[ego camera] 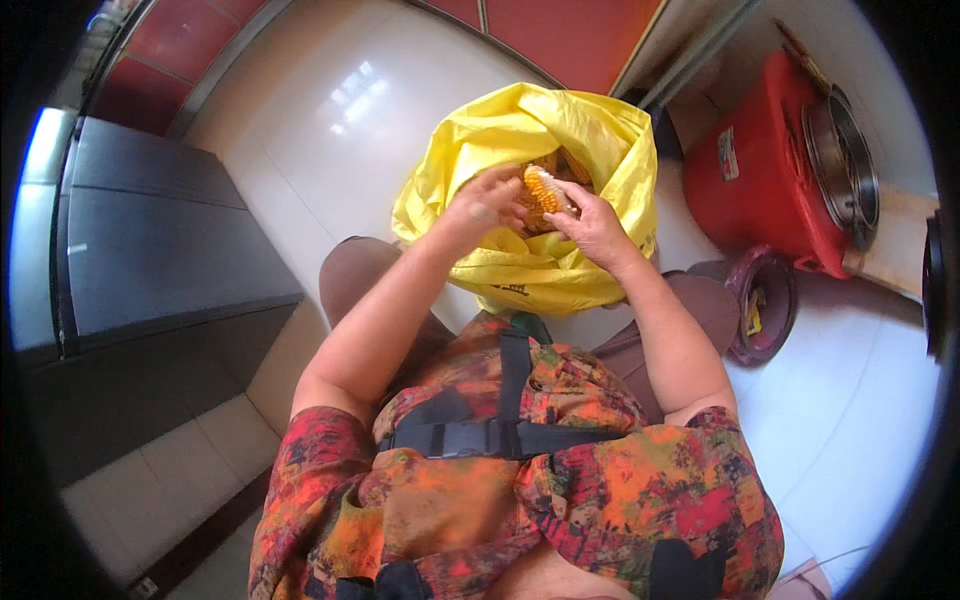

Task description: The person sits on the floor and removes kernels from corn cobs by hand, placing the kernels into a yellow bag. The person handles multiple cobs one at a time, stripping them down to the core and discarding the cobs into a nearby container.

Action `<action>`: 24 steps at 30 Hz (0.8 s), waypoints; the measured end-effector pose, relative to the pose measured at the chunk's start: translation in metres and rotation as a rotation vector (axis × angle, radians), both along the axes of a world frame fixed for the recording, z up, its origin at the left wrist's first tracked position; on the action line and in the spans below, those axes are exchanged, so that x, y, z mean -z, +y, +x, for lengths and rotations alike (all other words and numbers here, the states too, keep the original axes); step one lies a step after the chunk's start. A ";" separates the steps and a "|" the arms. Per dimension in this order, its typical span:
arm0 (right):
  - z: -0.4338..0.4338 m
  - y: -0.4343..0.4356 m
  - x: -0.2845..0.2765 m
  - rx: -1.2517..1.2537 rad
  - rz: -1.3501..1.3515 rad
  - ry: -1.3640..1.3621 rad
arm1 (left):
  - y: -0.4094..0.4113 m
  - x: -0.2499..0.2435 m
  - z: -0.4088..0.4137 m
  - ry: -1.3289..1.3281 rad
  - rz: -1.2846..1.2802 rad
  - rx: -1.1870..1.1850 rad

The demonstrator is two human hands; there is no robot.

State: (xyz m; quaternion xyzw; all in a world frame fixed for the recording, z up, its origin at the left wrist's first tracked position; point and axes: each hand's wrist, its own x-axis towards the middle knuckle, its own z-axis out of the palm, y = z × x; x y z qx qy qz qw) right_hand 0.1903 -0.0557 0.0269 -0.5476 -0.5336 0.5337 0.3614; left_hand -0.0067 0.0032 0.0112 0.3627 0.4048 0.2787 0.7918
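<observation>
Before me stands a yellow woven sack [480,139] with its rim folded outward. My right hand [596,229] holds a corn cob [543,189] over the sack's mouth, gripped between thumb and fingers. Part of the cob bears orange kernels, and its upper right side looks pale and bare. Just left of the cob is my left hand [491,202], blurred by motion, with its fingers loosely curled; whether it touches the cob is not clear. More cobs [559,163] lie inside the sack, partly hidden by both hands.
My knees flank the sack on the tiled floor. To the right stand a red plastic tub [739,165] with a round metal pan [844,169] against it and a purple bin [784,315]. A grey cabinet [165,240] is at the left, with red panels [570,34] beyond the floor.
</observation>
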 end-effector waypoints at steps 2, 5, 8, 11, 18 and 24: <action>0.003 -0.002 0.002 -0.037 0.122 -0.084 | 0.005 -0.005 0.000 -0.013 0.008 0.013; 0.008 -0.002 -0.001 -0.083 0.089 -0.084 | 0.005 -0.006 0.003 -0.019 -0.004 0.105; 0.014 0.003 -0.008 -0.094 -0.002 -0.024 | 0.004 0.004 0.008 -0.022 -0.028 0.085; 0.015 0.005 -0.008 -0.069 -0.020 -0.030 | 0.003 0.004 0.014 0.019 -0.046 0.052; 0.017 0.012 0.023 -0.008 -0.115 -0.118 | -0.002 0.007 0.019 0.056 -0.065 0.088; 0.016 0.011 0.033 0.133 -0.410 0.144 | -0.011 0.005 0.022 0.106 -0.033 0.147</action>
